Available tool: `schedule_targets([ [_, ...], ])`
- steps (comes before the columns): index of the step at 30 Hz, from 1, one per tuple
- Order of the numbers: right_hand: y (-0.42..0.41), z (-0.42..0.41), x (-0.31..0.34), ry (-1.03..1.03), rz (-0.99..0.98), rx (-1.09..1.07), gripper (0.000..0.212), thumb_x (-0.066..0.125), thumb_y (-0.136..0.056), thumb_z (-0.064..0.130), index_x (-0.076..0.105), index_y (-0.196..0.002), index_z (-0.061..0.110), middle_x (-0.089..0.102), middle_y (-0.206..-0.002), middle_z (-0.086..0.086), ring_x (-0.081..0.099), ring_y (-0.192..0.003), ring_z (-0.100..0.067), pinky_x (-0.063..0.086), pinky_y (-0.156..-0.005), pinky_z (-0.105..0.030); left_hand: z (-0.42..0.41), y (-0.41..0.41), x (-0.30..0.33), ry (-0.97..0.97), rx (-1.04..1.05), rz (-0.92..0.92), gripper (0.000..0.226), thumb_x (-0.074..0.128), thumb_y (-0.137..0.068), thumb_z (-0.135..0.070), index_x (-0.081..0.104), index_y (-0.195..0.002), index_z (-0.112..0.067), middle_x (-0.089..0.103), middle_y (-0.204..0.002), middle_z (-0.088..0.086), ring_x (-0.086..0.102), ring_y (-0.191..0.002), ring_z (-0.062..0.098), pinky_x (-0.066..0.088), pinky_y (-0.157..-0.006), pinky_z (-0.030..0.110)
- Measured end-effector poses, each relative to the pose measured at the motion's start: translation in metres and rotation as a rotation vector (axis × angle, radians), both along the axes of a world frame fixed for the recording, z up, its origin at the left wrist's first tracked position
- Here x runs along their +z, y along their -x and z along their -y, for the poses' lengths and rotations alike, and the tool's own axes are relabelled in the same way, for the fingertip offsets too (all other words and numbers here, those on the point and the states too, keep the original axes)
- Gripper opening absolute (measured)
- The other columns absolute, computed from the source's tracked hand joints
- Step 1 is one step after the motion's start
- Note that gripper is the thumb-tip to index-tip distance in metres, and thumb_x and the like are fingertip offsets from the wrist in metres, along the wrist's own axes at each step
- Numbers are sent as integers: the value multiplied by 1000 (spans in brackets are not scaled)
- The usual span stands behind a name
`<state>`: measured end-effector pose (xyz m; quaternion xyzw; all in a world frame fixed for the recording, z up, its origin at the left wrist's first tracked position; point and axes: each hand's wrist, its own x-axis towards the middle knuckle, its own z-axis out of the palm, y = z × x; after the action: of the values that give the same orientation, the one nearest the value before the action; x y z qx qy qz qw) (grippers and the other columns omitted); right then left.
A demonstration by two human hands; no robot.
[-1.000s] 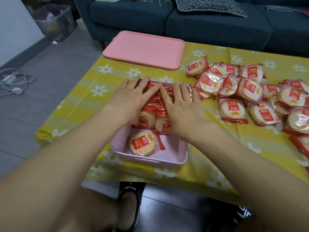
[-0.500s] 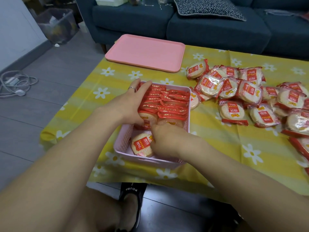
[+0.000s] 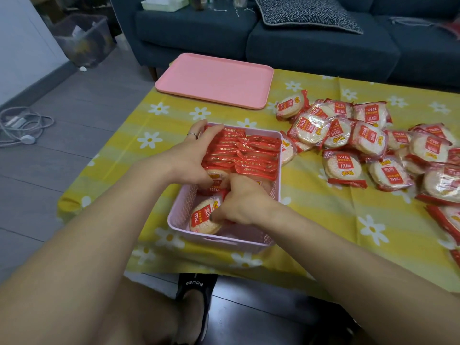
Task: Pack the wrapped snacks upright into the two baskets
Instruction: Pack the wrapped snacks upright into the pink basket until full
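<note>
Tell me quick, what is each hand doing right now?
Left hand: fingers curled over the row of upright snacks in the pink basket, holding them.
Right hand: pinching the loose snack lying at the basket's near end.

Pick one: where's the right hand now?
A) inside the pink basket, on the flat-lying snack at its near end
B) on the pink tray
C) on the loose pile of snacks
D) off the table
A: the right hand is down inside the pink basket, fingers curled on the flat snack at the near end, while the left hand holds the upright row.
</note>
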<state>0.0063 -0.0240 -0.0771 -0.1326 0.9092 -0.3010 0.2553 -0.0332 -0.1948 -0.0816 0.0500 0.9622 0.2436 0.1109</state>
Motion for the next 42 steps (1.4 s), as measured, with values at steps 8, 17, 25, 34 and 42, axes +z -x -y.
schedule_targets([
  [8,-4,-9,1,60,-566,283,34,63,-80,10,50,-112,8,56,-108,-13,59,-94,-38,50,-73,-50,11,0,8,-202,114,111,107,76,-74,-18,12,-158,-34,45,-144,4,49,-129,16,44,-104,32],
  [17,7,-6,-15,-154,-987,278,36,78,-62,7,57,-90,12,60,-82,-8,58,-72,-32,39,-57,-37,15,-17,34,-289,162,326,111,72,-52,-28,19,-145,-56,38,-147,-3,59,-119,16,53,-85,31],
  [25,10,-13,-14,-169,-907,255,48,75,-80,31,49,-114,9,57,-109,-11,64,-89,-33,36,-55,-38,-29,-25,19,493,-60,-28,137,85,-49,-66,2,-155,-44,-11,-165,3,14,-148,33,37,-111,51],
  [34,9,-38,-6,-224,-872,308,12,57,-87,18,55,-98,16,66,-92,-7,66,-82,-34,33,-56,-35,-18,-19,10,572,-114,-66,122,78,-72,-59,-8,-157,-43,-12,-168,5,22,-148,31,37,-111,48],
  [42,9,-40,-10,-286,-771,333,11,54,-89,19,62,-96,21,70,-95,-4,67,-88,-32,44,-62,-35,-29,-25,7,615,-86,-130,127,75,-67,-69,-11,-156,-42,-6,-167,8,34,-141,32,47,-99,46],
])
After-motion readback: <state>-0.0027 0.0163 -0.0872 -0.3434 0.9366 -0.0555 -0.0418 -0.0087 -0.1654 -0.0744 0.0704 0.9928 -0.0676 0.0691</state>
